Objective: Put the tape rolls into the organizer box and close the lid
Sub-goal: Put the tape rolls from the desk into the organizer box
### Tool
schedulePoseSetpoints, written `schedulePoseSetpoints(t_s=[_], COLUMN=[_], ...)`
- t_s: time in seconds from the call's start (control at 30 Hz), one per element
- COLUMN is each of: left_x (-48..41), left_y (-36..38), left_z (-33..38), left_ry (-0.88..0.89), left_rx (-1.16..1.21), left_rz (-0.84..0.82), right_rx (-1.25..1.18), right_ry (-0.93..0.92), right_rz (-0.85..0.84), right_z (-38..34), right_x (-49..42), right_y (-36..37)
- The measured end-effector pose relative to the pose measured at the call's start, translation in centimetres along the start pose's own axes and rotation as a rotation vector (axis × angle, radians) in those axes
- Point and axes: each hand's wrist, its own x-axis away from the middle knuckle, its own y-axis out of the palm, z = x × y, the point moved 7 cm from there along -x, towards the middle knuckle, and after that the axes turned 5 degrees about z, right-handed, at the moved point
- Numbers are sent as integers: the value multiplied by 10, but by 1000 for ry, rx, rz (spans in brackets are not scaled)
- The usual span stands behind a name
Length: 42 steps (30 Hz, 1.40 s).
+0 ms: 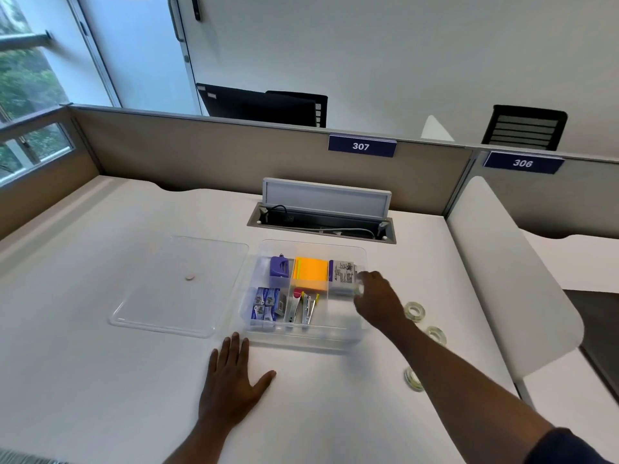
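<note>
A clear organizer box (256,334) stands open on the white desk, holding staples, sticky notes and staplers in its compartments. Its clear lid (160,316) lies flat to the left of it. My right hand (376,301) is over the box's right compartment, fingers closed on a clear tape roll (359,289) that is blurred. Three more tape rolls lie on the desk to the right of the box: one near my wrist (414,311), one further right (436,334), one nearer me (413,379). My left hand (232,380) rests flat on the desk in front of the box.
An open cable tray (321,226) with its flap up sits behind the box. A beige partition (201,149) runs along the desk's far edge. A white divider panel (509,283) bounds the desk on the right. A small round object (190,278) shows under the lid.
</note>
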Motion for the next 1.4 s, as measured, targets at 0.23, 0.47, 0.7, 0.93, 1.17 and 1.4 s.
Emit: schedulePoseSetpoints(t_s=[0.23,0.47,0.7,0.93,1.17,1.4], left_x=[0,-1,-1,-1,-1,0], left_y=[1,-1,1,2,2,-1], left_z=[-1,-1,-1,-2,-1,0], left_ry=[-9,-10,-12,-18,-17,-14], left_rx=[-8,23,15,2,-6,11], left_rz=[-4,9,8,6,4,15], right_rx=[13,26,246,200,-16,-106], right_ry=[-68,42,662,839,586,112], right_rz=[-257,309,79,-104,88,-92], right_z=[-20,-9,96,136,85,-3], right_x=[7,4,40,66,22,-15], right_y=[47,-6,-4,15,-4,10])
